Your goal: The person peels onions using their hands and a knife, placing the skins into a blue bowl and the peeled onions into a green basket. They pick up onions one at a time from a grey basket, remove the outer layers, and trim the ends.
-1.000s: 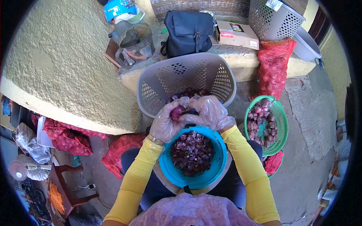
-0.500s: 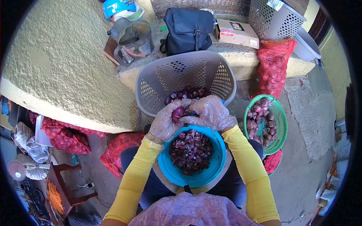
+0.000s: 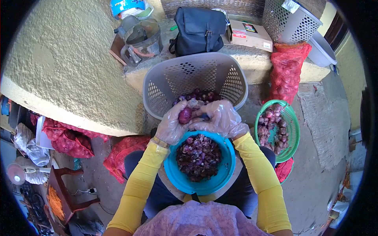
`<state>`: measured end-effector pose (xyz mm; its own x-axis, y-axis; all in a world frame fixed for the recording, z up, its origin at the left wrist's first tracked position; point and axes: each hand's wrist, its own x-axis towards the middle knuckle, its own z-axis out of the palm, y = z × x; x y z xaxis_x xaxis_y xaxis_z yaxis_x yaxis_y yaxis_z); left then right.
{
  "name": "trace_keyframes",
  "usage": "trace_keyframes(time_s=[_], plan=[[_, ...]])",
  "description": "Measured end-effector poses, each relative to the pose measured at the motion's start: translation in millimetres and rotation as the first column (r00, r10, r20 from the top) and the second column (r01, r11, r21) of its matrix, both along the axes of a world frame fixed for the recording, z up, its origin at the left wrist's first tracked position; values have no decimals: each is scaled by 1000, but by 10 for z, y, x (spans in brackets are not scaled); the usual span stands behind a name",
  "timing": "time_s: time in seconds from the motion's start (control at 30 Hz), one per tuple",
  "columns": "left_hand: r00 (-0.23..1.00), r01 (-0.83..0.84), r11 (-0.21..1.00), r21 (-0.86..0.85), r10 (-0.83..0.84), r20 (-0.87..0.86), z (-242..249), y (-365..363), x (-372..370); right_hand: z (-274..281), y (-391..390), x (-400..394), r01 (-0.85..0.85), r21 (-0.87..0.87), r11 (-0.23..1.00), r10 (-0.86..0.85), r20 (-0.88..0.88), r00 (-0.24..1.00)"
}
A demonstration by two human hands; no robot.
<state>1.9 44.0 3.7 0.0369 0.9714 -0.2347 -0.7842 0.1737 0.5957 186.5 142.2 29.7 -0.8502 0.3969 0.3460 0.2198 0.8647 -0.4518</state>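
My left hand (image 3: pixel 174 122), in a clear plastic glove, is closed around a red onion (image 3: pixel 184 116). Close beside it, my gloved right hand (image 3: pixel 222 118) has its fingers curled over a small tool with a blue handle (image 3: pixel 204 117); most of the tool is hidden. Both hands are above the rear rim of a blue basin (image 3: pixel 168 173) between my knees, which holds onion skins and trimmings (image 3: pixel 199 157). Just beyond the hands, a grey perforated basket (image 3: pixel 153 78) has purple onions (image 3: pixel 201 95) in its bottom.
To the right stands a green basket (image 3: pixel 293 137) of onions, with a red mesh sack (image 3: pixel 289 72) behind it. More red sacks (image 3: pixel 71 139) lie at left. A black backpack (image 3: pixel 199 33) and a cardboard box (image 3: pixel 250 35) rest on the ledge ahead.
The onion in my left hand has turned and shows more of its side. Its fingers have shifted, while my right hand stays almost in place.
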Motion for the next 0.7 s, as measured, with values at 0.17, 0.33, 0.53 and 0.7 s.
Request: trace_keyframes(time_s=[0.17, 0.33, 0.53, 0.7], plan=[[999, -40, 999, -16, 40, -9, -18, 7, -9, 55, -39, -30, 90, -150, 985, -102, -72, 992], [998, -67, 997, 32, 67, 2, -51, 3, 13, 54, -57, -58, 104, -155, 982, -114, -57, 992], [995, -72, 996, 53, 75, -64, -81, 6, 11, -7, -49, -82, 113, -133, 985, -118, -27, 993], [994, -76, 995, 61, 81, -74, -108, 24, 23, -53, -40, -91, 116, -127, 985, -116, 1, 993]])
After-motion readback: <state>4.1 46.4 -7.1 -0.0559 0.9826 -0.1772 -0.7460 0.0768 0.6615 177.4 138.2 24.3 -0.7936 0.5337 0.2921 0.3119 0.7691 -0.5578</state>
